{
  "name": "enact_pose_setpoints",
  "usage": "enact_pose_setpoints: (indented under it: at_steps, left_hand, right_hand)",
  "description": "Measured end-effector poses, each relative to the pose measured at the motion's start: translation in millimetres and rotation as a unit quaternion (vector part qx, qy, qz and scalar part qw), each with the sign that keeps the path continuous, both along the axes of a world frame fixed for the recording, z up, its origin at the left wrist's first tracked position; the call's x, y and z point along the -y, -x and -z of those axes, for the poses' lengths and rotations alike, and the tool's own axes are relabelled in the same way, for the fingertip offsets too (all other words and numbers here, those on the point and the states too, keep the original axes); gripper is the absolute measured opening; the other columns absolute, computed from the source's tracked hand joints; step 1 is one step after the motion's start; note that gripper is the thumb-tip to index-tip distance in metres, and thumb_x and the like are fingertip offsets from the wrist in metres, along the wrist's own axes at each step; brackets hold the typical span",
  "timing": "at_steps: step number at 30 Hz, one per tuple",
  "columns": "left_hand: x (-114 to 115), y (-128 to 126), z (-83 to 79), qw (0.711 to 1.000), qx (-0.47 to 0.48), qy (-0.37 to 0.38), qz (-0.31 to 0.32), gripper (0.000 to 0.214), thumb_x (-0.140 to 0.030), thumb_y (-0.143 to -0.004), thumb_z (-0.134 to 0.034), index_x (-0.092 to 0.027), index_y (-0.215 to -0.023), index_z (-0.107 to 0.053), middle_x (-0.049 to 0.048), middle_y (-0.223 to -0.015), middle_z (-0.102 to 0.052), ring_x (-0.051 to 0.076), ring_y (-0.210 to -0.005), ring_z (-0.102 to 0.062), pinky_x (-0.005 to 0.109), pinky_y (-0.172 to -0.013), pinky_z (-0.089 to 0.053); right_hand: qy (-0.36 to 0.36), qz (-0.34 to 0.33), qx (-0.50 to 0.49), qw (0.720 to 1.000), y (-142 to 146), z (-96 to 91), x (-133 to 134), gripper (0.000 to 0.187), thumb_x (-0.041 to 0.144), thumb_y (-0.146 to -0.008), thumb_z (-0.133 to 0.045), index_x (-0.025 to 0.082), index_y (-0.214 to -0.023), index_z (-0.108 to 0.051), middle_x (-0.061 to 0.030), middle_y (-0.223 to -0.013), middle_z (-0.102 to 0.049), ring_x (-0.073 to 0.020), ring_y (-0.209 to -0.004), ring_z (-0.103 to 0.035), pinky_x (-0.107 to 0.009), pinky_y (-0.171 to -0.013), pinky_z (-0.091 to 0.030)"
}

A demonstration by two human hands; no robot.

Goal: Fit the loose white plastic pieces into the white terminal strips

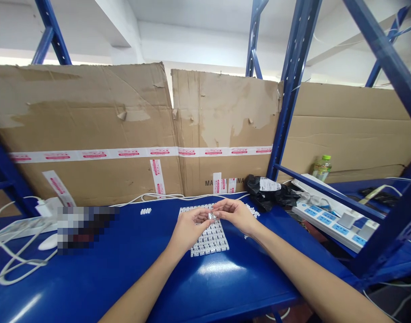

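Observation:
My left hand (195,222) and my right hand (235,214) meet over a white gridded panel (210,242) made of many small slotted pieces. Pinched between the fingertips of both hands is a small white piece (211,216), too small to name. The panel lies flat on the blue tabletop (124,269), its upper part partly hidden by my hands. Behind my right hand is a scatter of loose small white pieces (252,211). A short row of similar white pieces (146,211) sits to the left of the panel.
A black plastic bag (271,193) lies at the back right, near a white power strip (330,224) and a bottle with a green cap (322,168). White cables (10,269) coil at the left. Cardboard sheets (91,125) and a blue rack post (293,89) stand behind.

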State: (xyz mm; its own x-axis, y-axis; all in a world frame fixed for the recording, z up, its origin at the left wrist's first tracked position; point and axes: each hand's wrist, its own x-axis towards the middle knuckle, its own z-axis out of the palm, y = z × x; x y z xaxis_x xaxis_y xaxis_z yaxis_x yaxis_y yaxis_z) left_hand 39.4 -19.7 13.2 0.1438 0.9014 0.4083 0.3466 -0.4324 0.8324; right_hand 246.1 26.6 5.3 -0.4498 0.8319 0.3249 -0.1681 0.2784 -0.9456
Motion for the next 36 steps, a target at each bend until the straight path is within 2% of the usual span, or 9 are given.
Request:
enact_pose_setpoints:
  at_steps: [15, 24, 28, 32, 36]
  left_hand:
    - [-1.7, -0.1, 3.3, 1.0, 0.013, 0.0, -0.001, 0.021, -0.033, -0.081, -0.083, -0.026, -0.1, -0.083, 0.003, -0.089, -0.085, 0.026, -0.085, -0.081, 0.039, -0.084, -0.066]
    - [0.2, -2.0, 2.4, 1.0, 0.02, 0.007, -0.001, 0.024, -0.035, -0.08, -0.084, -0.024, -0.101, -0.084, 0.0044, -0.089, -0.085, 0.027, -0.085, -0.081, 0.04, -0.084, -0.066]
    - [1.6, -2.6, 1.4, 1.0, 0.018, 0.002, 0.013, 0.022, -0.034, -0.082, -0.082, -0.024, -0.101, -0.084, 0.0045, -0.091, -0.085, 0.027, -0.086, -0.081, 0.039, -0.083, -0.066]
    - [3.4, -1.3, -2.6, 0.999, -0.017, -0.034, 0.011, 0.017, -0.035, -0.085, -0.081, -0.027, -0.1, -0.084, 0.004, -0.094, -0.084, 0.025, -0.081, -0.078, 0.037, -0.078, -0.065]
    - [3.2, 1.9, -1.1, 0.986, -0.083, -0.144, -0.005, 0.013, -0.028, -0.086, -0.079, -0.029, -0.098, -0.084, 0.0056, -0.101, -0.078, 0.022, -0.084, -0.073, 0.035, -0.078, -0.062]
  right_hand:
    - [0.007, 0.023, 0.026, 0.999, -1.4, -1.3, 2.1, 0.035, 0.045, -0.077, -0.092, 0.023, -0.1, -0.077, -0.0045, -0.098, -0.082, -0.0235, -0.096, -0.078, -0.046, -0.098, -0.06]
    - [0.006, 0.008, 0.015, 1.0, -0.9, 2.4, 0.3, 0.032, 0.041, -0.079, -0.091, 0.024, -0.101, -0.076, -0.0036, -0.098, -0.08, -0.0209, -0.094, -0.077, -0.042, -0.096, -0.06]
    - [0.008, 0.024, 0.018, 1.0, 0.1, 1.5, 0.9, 0.036, 0.04, -0.075, -0.094, 0.023, -0.099, -0.074, -0.0032, -0.097, -0.079, -0.0217, -0.095, -0.076, -0.041, -0.094, -0.061]
    - [0.024, 0.022, 0.031, 0.999, -0.2, -0.9, 2.7, 0.039, 0.042, -0.074, -0.094, 0.022, -0.102, -0.074, -0.0043, -0.101, -0.078, -0.0218, -0.096, -0.076, -0.039, -0.092, -0.061]
    - [0.044, -0.018, 0.059, 0.997, -0.4, -3.2, 6.7, 0.04, 0.046, -0.075, -0.093, 0.022, -0.103, -0.077, -0.0043, -0.094, -0.079, -0.0184, -0.079, -0.074, -0.035, -0.078, -0.061]
